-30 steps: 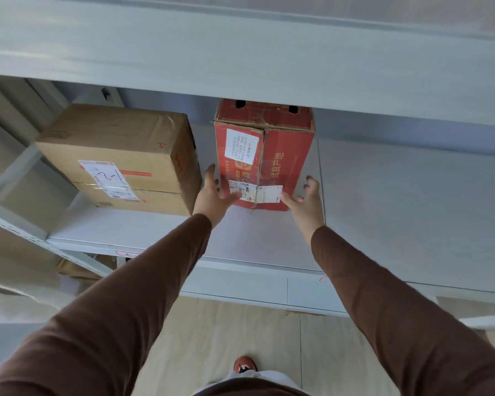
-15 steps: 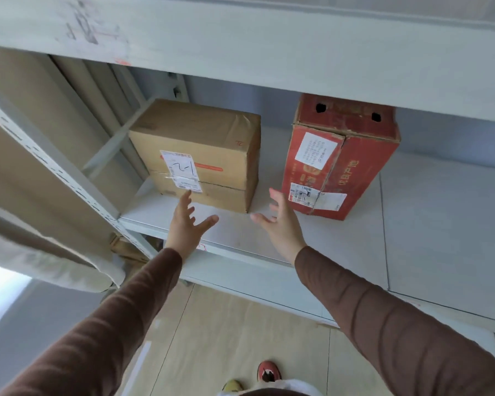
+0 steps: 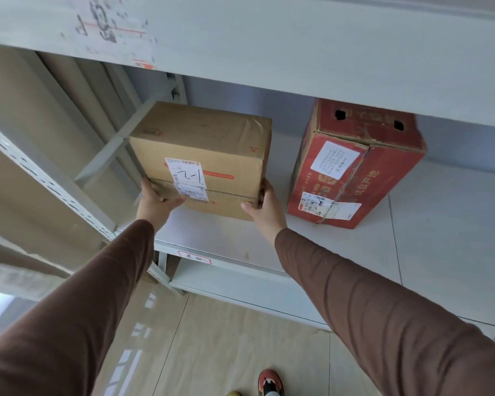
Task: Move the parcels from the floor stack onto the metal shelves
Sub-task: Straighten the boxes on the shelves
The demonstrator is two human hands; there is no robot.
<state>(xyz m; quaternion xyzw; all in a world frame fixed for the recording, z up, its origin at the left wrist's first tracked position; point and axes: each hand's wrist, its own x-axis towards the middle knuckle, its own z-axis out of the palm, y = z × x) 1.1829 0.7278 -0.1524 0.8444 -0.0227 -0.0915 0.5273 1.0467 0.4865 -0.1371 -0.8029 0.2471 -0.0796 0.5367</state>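
A brown cardboard parcel [image 3: 209, 150] with a white label stands on the left of the grey metal shelf [image 3: 412, 252]. My left hand [image 3: 155, 204] grips its lower left front corner, thumb across the front face. My right hand [image 3: 266, 207] holds its lower right front corner, fingers along the side. To the right on the same shelf a red cardboard parcel [image 3: 363, 164] stands upright, a gap apart from the brown one, with no hand on it.
The shelf board above [image 3: 269, 47] overhangs both parcels. A perforated upright post [image 3: 49, 190] and a diagonal brace stand at the left. The shelf surface right of the red parcel is bare. Beige floor [image 3: 212, 352] and my shoes lie below.
Both hands left the red parcel, moved left and now hold the brown parcel's lower front corners. The view has shifted left and closer to the shelf.
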